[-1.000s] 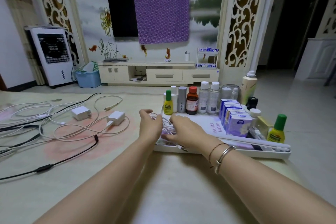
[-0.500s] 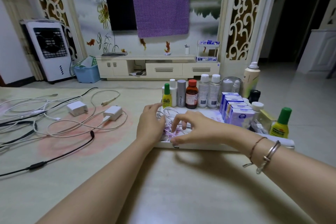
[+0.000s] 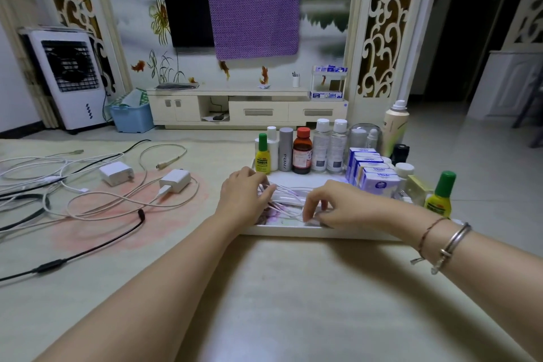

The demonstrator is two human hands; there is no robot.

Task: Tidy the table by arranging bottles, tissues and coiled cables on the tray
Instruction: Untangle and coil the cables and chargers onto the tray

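Note:
A white tray [image 3: 293, 231] sits on the table ahead of me. A coiled white cable [image 3: 289, 196] lies in its near left part. My left hand [image 3: 244, 197] holds the coil's left side with curled fingers. My right hand [image 3: 338, 204] pinches its right side with the fingertips down on the tray. Along the tray's far edge stands a row of bottles [image 3: 302, 150]. Several blue-and-white tissue packs [image 3: 373, 173] are lined up on the right of the tray. A green-capped yellow bottle [image 3: 440, 194] stands at the far right.
Tangled white cables [image 3: 117, 200] with two white chargers [image 3: 175, 180] lie loose on the table to the left. A black cable [image 3: 88, 250] runs across the near left. Beyond the table are a TV cabinet, a white air cooler and a blue basket.
My right hand has slid from the coil's left part to its right side, and the wrist has moved right. My left hand stays on the coil's left side. The camera has dipped slightly.

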